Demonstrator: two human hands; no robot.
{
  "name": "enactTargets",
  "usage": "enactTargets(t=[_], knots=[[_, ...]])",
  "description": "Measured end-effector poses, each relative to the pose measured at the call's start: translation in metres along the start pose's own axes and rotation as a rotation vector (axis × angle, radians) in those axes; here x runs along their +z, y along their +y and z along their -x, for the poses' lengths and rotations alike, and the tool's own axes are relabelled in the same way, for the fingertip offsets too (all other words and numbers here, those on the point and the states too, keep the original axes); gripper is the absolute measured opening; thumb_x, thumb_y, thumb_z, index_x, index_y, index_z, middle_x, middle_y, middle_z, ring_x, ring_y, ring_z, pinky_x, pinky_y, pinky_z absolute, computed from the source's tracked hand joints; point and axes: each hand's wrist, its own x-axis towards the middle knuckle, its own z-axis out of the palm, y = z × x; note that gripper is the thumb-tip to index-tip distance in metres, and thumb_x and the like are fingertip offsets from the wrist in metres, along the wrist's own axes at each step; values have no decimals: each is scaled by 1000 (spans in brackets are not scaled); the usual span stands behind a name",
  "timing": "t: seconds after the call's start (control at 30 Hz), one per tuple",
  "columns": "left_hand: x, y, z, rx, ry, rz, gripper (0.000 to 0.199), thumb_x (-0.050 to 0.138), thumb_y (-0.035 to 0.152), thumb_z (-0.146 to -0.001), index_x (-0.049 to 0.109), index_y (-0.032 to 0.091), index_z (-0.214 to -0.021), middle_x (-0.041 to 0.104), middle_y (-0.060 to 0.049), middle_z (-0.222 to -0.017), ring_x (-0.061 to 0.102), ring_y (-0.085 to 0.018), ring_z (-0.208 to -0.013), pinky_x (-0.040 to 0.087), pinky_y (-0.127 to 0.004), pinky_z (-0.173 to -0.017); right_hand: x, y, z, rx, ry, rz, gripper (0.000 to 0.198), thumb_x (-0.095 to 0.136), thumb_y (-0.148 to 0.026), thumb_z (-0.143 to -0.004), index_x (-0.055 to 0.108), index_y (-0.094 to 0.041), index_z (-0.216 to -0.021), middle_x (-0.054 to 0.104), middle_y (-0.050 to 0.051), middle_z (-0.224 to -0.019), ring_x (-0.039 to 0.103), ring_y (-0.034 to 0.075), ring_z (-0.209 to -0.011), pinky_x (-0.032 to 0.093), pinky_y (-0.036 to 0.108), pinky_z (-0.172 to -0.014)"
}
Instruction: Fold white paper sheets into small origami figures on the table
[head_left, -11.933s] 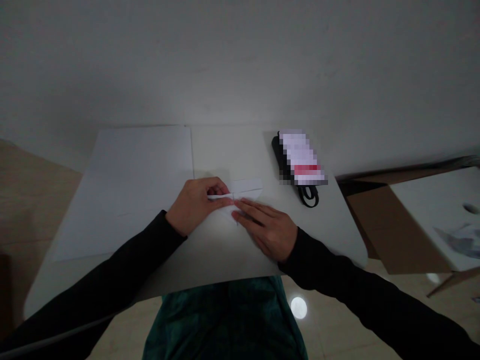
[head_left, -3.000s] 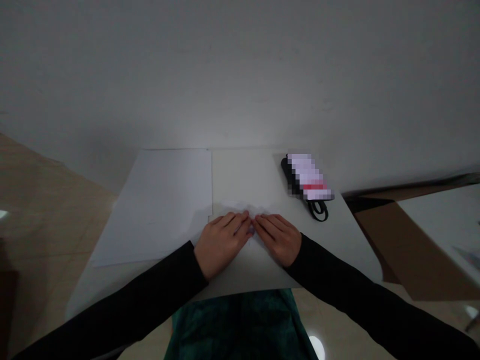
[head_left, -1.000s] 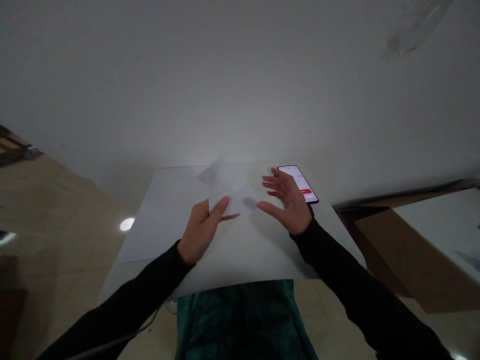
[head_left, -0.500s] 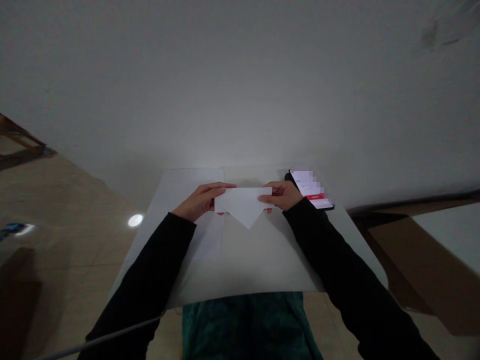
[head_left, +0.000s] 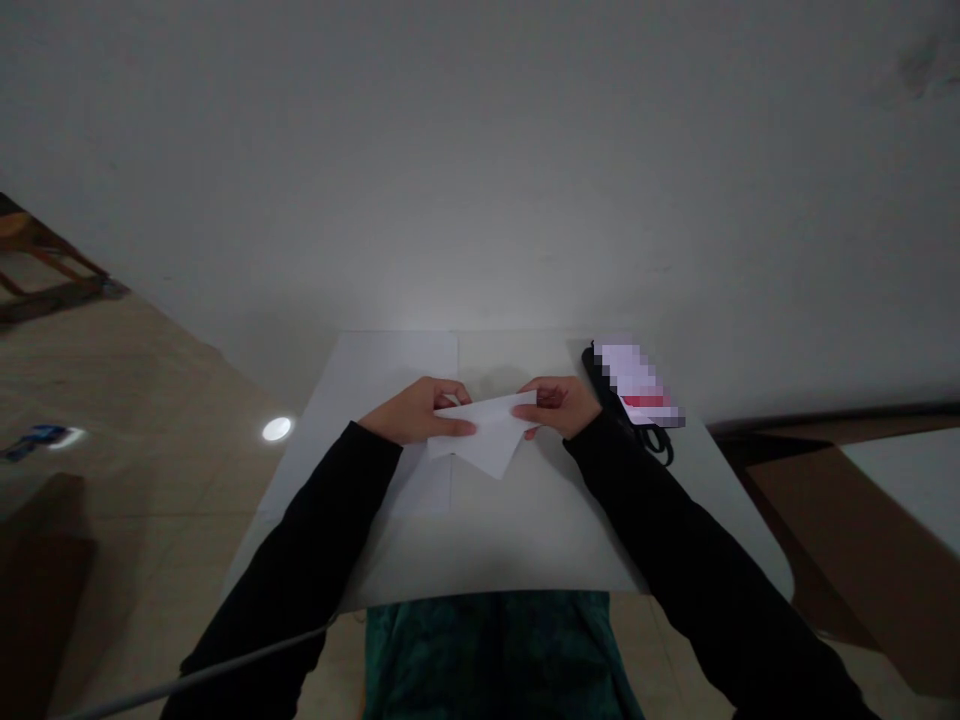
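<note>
A folded piece of white paper (head_left: 491, 430) is held up above the table, tilted with its right end higher. It has a long band along the top and a pointed flap hanging below. My left hand (head_left: 427, 410) pinches its left end, thumb on the near face and fingers behind. At the right end my right hand (head_left: 559, 405) grips the paper between thumb and fingers. Some fingertips of both hands are hidden behind the sheet.
Flat sheets of white paper (head_left: 390, 360) lie on the left of the white table (head_left: 510, 550). A lit phone (head_left: 637, 385) rests at the back right, with a black cable (head_left: 658, 445) beside it. The wall (head_left: 480, 200) rises behind. A cardboard box (head_left: 847, 540) stands at right.
The folded paper has gone from level to tilted, its left end lower. My left thumb has slid further onto its near face. The view has shifted slightly.
</note>
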Motion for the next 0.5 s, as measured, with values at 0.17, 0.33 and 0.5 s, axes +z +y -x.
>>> enactTargets(t=[0.17, 0.33, 0.5], knots=[[-6, -4, 0, 77, 102, 118, 29, 74, 32, -69, 62, 14, -88, 68, -3, -72, 63, -12, -57, 51, -23, -53, -13, 4, -4, -20, 38, -55, 23, 84, -27, -54, 73, -17, -72, 72, 1, -68, 67, 12, -58, 61, 27, -58], [-16, -9, 0, 100, 146, 131, 28, 68, 29, -72, 69, 13, -95, 70, -5, -78, 62, -10, -61, 51, -23, -61, -21, 2, -4, -100, 22, 4, 12, 78, -27, -64, 75, -21, -73, 75, 4, -85, 70, 16, -75, 61, 33, -74], [-19, 2, 8, 36, -9, -53, 28, 59, 40, -79, 69, 15, -88, 67, -5, -85, 59, -13, -74, 45, -22, -65, -14, -7, 4, -351, -12, 286, 5, 73, -19, -68, 75, -24, -70, 73, 4, -91, 68, 14, -74, 60, 27, -66]])
